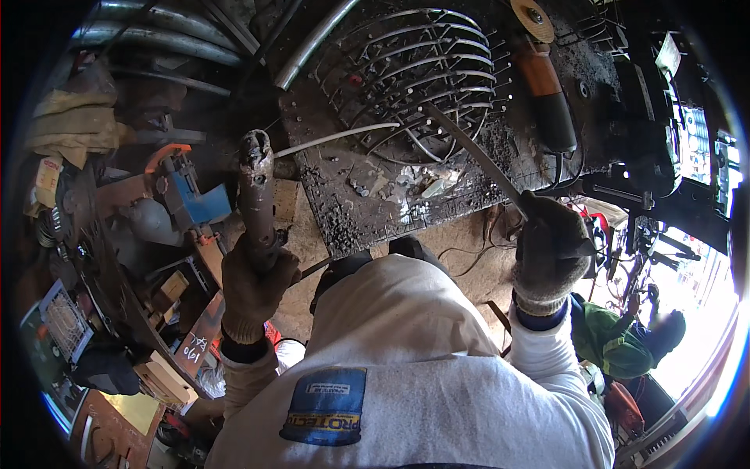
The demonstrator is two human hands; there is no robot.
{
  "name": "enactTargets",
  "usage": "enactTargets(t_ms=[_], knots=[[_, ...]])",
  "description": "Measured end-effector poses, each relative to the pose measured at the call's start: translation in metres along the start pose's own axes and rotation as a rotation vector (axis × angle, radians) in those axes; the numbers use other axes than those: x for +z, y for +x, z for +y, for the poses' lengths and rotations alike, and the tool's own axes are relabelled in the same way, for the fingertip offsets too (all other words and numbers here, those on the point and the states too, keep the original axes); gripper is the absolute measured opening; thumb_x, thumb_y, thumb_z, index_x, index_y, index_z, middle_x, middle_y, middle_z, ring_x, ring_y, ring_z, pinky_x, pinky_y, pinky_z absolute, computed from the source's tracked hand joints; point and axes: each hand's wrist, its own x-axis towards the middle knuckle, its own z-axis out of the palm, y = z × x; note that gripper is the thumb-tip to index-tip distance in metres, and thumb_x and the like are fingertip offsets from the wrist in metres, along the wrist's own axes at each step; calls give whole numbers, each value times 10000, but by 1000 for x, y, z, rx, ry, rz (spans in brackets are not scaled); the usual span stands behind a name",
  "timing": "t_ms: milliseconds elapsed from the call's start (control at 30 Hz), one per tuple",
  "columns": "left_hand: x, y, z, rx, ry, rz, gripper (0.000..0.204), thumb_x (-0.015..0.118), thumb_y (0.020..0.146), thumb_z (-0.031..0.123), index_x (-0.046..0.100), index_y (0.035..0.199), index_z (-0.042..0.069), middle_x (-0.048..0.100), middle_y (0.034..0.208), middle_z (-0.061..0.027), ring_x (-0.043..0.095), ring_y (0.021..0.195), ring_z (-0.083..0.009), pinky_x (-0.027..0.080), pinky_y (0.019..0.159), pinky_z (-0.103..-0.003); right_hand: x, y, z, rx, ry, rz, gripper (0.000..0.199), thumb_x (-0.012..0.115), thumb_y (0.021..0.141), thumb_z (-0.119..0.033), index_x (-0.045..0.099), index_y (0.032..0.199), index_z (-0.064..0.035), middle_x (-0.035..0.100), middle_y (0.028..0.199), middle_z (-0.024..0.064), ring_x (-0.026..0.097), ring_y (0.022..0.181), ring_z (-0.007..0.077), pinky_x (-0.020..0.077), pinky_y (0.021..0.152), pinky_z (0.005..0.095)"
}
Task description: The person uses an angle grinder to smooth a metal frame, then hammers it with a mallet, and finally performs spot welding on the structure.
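Note:
My gloved left hand (256,285) is closed round the handle of a worn, dirty electrode holder (258,187). From its jaws a pale welding electrode (336,137) reaches right, its tip near a round rack of curved metal rods (441,66). In my gloved right hand (551,248) is a long flat metal bar (484,160), slanting up and left. The bar's far end lies at the rods of the rack; whether it touches them I cannot tell. The rack rests on a dark workbench (312,184) strewn with small metal bits.
An angle grinder (547,102) with an orange body lies on the bench to the right. Metal pipes (316,43) lie at the upper left. Tools and a blue-and-orange clamp-like piece (195,195) crowd the left. A person in green (625,340) is at the far right.

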Motion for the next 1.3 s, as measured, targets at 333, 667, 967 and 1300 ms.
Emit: enactTargets(t_ms=[333,667,967,1300], knots=[[5,3,-2,-48,-39,13,248,724,854,141,568,983,-2,686,662,-71,704,596,-154,559,564,-305,-3,1,-3,1,-36,-32,193,651,912,28,748,1078,15,768,987,112,693,870,135,539,827,287],[-2,1,22,-170,-134,-41,273,682,850,68,542,1071,-8,676,711,-73,691,593,-143,561,535,-303,-1,2,-2,-11,-87,-13,216,644,890,69,756,1063,5,756,942,98,685,846,135,536,803,289],[-8,-6,26,-175,-356,-60,184,660,915,10,591,1079,-37,687,802,-71,681,639,-116,566,535,-268,0,-1,1,65,272,15,199,669,918,76,684,1116,77,745,1072,183,710,948,205,562,866,290],[0,-6,29,-92,-214,-7,142,715,900,86,656,997,0,670,700,-43,654,571,-103,506,496,-232,4,3,0,36,75,14,158,661,906,39,704,1058,37,763,1043,123,703,980,169,549,901,303]])
